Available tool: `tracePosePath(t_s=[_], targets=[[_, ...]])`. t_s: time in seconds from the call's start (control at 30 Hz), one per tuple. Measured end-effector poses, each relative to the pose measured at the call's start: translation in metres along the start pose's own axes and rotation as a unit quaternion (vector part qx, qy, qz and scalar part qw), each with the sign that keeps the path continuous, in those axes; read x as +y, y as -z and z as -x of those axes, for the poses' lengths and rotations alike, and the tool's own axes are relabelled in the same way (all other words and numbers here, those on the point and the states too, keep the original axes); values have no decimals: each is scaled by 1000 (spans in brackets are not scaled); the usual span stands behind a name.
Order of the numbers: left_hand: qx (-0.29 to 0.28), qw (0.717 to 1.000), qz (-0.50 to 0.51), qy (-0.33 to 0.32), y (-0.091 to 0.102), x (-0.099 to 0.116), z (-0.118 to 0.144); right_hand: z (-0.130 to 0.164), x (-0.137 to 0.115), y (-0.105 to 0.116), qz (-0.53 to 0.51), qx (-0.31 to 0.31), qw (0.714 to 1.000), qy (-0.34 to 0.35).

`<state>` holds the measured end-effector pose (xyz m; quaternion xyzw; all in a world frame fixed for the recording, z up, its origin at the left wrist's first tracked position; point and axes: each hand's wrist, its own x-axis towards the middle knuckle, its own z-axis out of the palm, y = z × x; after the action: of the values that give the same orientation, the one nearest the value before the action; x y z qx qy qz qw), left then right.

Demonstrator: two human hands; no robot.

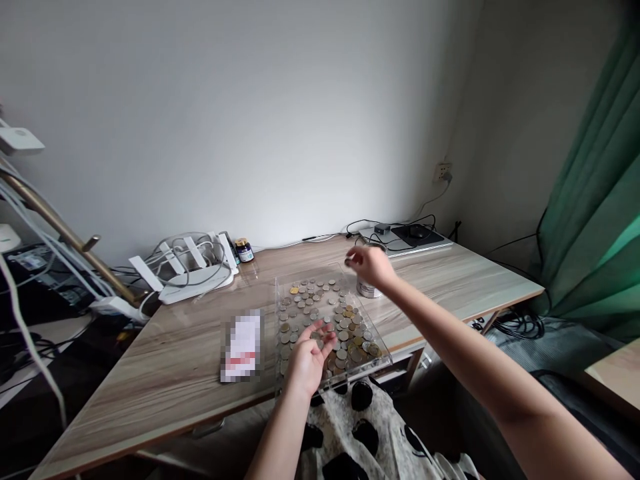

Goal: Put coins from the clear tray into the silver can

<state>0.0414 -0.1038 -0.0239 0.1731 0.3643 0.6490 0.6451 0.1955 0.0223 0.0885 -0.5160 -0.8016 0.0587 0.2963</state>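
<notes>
– where are all those coins (345, 325) lying, from where you're standing?

– they're lying loose in the clear tray (277, 313), by the near edge of the desk (175, 360); they're crowding thickest on the near right side and thinning out toward the far left; the tin (369, 290) is standing just beside the tray, toward its far right.

– and what are the fingers doing?

– the left hand (310, 357) is hovering over the near part of the coins, its fingers half curled and parted from the thumb; i'm making out nothing gripped there; the right hand (373, 267) is hanging by the tin, thumb and fingertips pinching together on a small dark disc (349, 261), probably a coin; i'm not seeing it well enough to be sure.

– how are you judging them to handle?

– i'm guessing each is light, stiff and hard to damage, but thin and slippery; lying flat, a coin is giving fingertips little to catch; i'd be taking it by opposite sides of the rim, or tipping it up where it's overlapping a neighbour; the tray is looking smooth and rigid, so coins are probably sliding easily on it; i'd be holding it by its side walls.
</notes>
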Motion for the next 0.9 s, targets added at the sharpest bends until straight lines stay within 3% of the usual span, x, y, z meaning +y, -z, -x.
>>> tracePosePath(t_s=[0.07,0.13,0.33,0.43,0.57,0.6,0.67,0.77,0.9], targets=[[3,1000,-1,-2,0,0,0,-20,19,15,62,43,994,-75],[9,1000,-6,6,-1,0,-1,-35,36,24,126,34,984,-118],[6,1000,-13,3,-4,1,0,-47,51,22,194,-50,972,-127],[3,1000,-28,6,-4,2,2,-43,43,22,202,-34,971,-126],[2,998,-56,4,-4,2,5,-20,14,15,146,45,988,-28],[-1,998,-67,5,-4,2,6,-11,4,10,106,22,994,10],[-16,996,-86,0,-4,1,6,12,-15,-2,9,-83,993,89],[-38,996,-75,-22,-4,-1,5,45,-37,-23,-81,-214,956,182],[-37,999,-40,1,-2,-3,1,67,-51,-45,-69,-198,959,191]])
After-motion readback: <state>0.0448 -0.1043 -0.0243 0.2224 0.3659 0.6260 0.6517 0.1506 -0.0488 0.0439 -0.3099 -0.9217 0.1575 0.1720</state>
